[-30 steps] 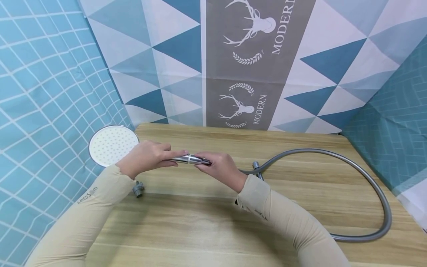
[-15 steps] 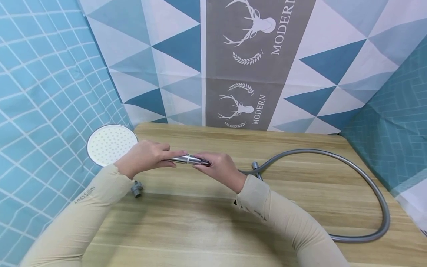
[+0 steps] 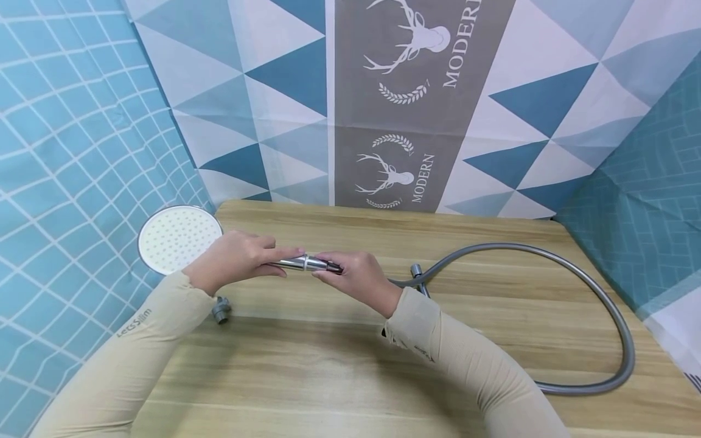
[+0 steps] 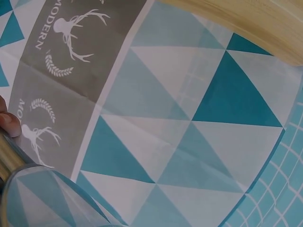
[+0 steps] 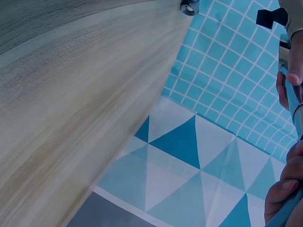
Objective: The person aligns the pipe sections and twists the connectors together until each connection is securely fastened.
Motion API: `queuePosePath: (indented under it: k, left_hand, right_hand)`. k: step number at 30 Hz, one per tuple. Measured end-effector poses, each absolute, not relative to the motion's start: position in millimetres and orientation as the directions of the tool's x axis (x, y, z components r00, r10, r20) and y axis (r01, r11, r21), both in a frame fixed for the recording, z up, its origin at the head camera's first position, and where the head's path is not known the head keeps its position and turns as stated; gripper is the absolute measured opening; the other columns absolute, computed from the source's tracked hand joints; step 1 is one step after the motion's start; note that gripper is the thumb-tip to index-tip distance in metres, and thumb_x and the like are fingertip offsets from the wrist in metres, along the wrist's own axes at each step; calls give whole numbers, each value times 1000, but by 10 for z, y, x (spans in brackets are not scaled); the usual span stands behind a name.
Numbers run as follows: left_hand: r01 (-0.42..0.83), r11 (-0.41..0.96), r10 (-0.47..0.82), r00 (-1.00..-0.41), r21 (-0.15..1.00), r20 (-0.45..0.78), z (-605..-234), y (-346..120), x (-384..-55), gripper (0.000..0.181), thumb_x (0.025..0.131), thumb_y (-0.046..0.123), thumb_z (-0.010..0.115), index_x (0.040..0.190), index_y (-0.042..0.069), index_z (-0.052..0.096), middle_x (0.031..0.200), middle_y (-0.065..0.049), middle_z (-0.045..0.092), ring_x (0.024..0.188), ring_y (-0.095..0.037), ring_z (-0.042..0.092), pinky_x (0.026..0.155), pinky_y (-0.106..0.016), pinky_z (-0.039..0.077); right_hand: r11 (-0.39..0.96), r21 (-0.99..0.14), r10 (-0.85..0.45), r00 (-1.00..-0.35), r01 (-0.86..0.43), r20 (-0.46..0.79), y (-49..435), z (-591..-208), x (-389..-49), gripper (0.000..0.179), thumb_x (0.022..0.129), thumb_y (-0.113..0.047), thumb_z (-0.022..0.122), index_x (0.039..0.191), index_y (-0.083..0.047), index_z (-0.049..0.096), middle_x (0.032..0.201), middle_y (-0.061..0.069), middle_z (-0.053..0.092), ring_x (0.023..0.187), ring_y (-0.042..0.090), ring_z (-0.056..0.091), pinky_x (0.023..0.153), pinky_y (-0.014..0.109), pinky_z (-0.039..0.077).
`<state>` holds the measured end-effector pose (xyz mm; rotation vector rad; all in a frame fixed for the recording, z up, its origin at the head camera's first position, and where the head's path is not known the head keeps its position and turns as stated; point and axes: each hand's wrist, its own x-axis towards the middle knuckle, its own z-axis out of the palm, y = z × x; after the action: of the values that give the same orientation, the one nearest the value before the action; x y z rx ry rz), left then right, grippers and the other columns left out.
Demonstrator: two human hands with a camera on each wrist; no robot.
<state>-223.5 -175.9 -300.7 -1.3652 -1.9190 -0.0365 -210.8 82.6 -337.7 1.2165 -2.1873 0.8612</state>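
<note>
In the head view, a shower head (image 3: 179, 239) with a round white nozzle face is held above the left part of the wooden table. My left hand (image 3: 235, 261) grips its chrome handle (image 3: 292, 263). My right hand (image 3: 358, 274) pinches the hose's tapered end fitting (image 3: 323, 264), which meets the handle end in line. From that hand the grey shower hose (image 3: 619, 316) loops right across the table. The left wrist view shows the shower head's mirrored back (image 4: 52, 198). Both hands along the handle appear at the right edge of the right wrist view.
A small grey threaded connector (image 3: 221, 310) sits on the wooden table (image 3: 306, 389) near its left edge. Beneath the hose lies a chrome cylindrical piece (image 3: 417, 274). A patterned wall (image 3: 296, 115) stands behind, with blue tiled sheeting (image 3: 71, 182) at the left.
The head view has shifted slightly, so everything appears a little further left. Both hands keep their holds on the shower head and the hose end.
</note>
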Motion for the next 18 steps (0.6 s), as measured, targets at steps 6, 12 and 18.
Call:
queuePosePath:
  k: [6, 12, 18]
  left_hand:
    - [827, 416, 799, -135, -378, 586, -3014, -1751, -2230, 44, 99, 55, 37, 119, 27, 63, 63, 3, 45, 43, -8, 20, 37, -23, 23]
    - [826, 409, 801, -122, -387, 586, -3009, -1740, -2227, 41, 101, 53, 37, 117, 27, 64, 61, 3, 43, 44, -8, 19, 38, -22, 21]
    - [807, 419, 800, -111, -416, 590, -2963, -1716, -2218, 41, 103, 50, 33, 113, 28, 66, 59, 3, 41, 44, -9, 18, 38, -22, 18]
  right_hand:
    - [404, -289, -555, -484, -868, 677, 825, -3377, -2106, 25, 83, -15, 78, 103, -1, 74, 92, 9, 75, 66, 9, 68, 59, 14, 49]
    - [432, -240, -557, -467, -869, 687, 814, -3400, -2097, 30, 82, -17, 79, 108, -3, 72, 91, 8, 75, 63, 8, 65, 58, 16, 49]
    - [447, -89, -536, -346, -890, 770, 823, -3445, -2097, 38, 78, -17, 83, 112, -5, 72, 89, 7, 75, 65, 10, 68, 58, 20, 51]
